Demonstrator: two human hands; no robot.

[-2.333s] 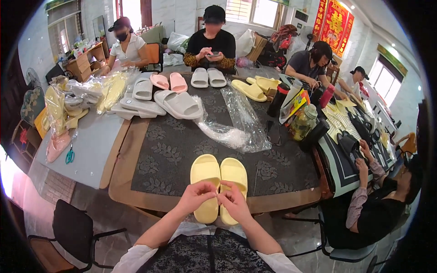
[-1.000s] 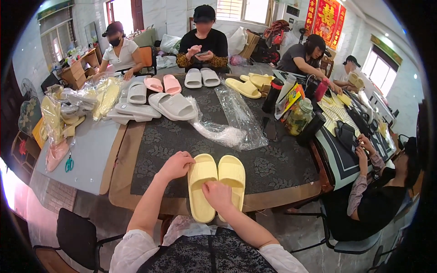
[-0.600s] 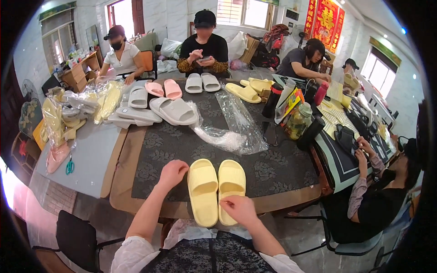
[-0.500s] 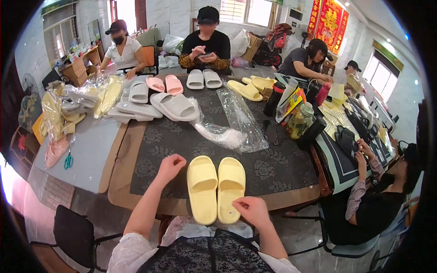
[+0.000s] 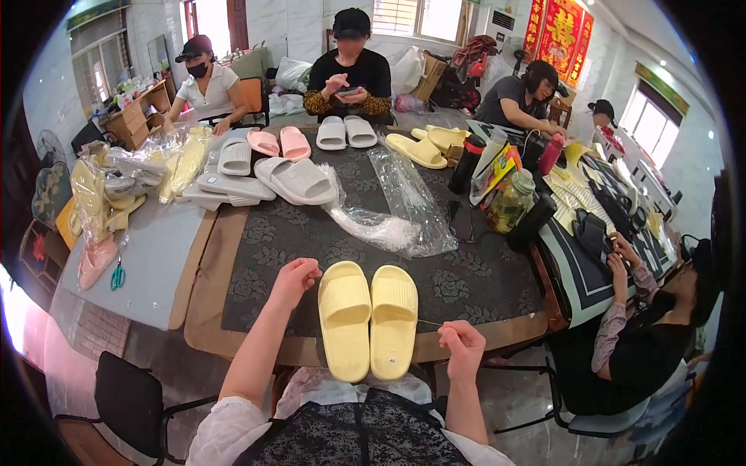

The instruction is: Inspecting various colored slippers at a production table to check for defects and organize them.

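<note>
Two yellow slide slippers, the left one (image 5: 346, 346) and the right one (image 5: 393, 342), lie side by side at the table's near edge, toes pointing away from me. A small round sticker (image 5: 392, 360) is on the right slipper's heel. My left hand (image 5: 295, 281) is closed in a pinch just left of the left slipper's toe; what it holds, if anything, is too small to make out. Right of the slippers, my right hand (image 5: 463, 346) is closed on a thin pale thread (image 5: 430, 323), which runs toward the right slipper's edge.
Grey slippers (image 5: 295, 182), pink slippers (image 5: 294, 144) and yellow slippers (image 5: 417, 151) stand farther back. Clear plastic wrap (image 5: 404, 206) lies mid-table. Bottles (image 5: 514, 203) and a phone (image 5: 460, 221) are on the right. Scissors (image 5: 118, 276) lie on the left table. Other people sit around.
My right hand has moved right and slightly up, off the right slipper's heel, and a thread now shows beside it. My left hand has barely shifted; the slippers stay in place.
</note>
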